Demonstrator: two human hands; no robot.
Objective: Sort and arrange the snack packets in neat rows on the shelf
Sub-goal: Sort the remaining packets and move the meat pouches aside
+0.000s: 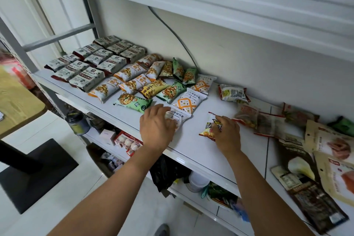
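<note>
Holds two packets near the front edge of the shelf (191, 148). With the left hand (156, 127), fingers curled, covers and grips the near end of a white packet (180, 117); with the right hand (228, 135), fingers bent, pinches the far right part of a yellow packet (206, 130). Probably light, puffy, crinkly, slick on the smooth board, with brittle contents: better taken by the sealed ends than squeezed mid-belly. Points the white packet's long axis away and rightward, in line with the matching white-orange packets (188, 101) just beyond. Points the yellow packet much the same way, red seal farthest. Leaves unsorted packets (268, 124) to the right; farther left, shows tidy grey-maroon rows (92, 63).
</note>
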